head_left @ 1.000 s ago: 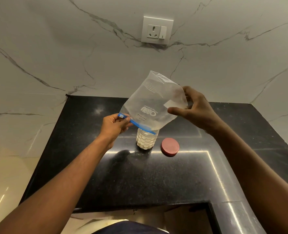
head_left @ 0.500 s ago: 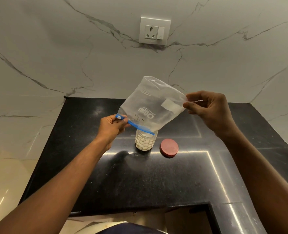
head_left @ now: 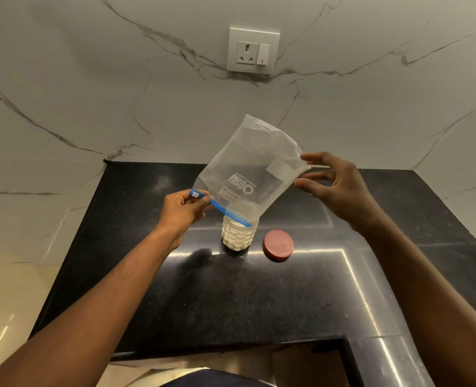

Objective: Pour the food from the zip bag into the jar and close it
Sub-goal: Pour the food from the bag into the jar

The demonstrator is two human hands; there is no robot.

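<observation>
Hanging upended over the jar (head_left: 237, 235), zip bag (head_left: 252, 174) reads "ORRU".

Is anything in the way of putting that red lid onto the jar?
Yes: the bag, pinched by the left hand, hangs mouth-down over the jar. The lid lies beside the jar on the counter.

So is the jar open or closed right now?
Open. The jar has no lid on; the red lid lies on the counter to its right.
</observation>
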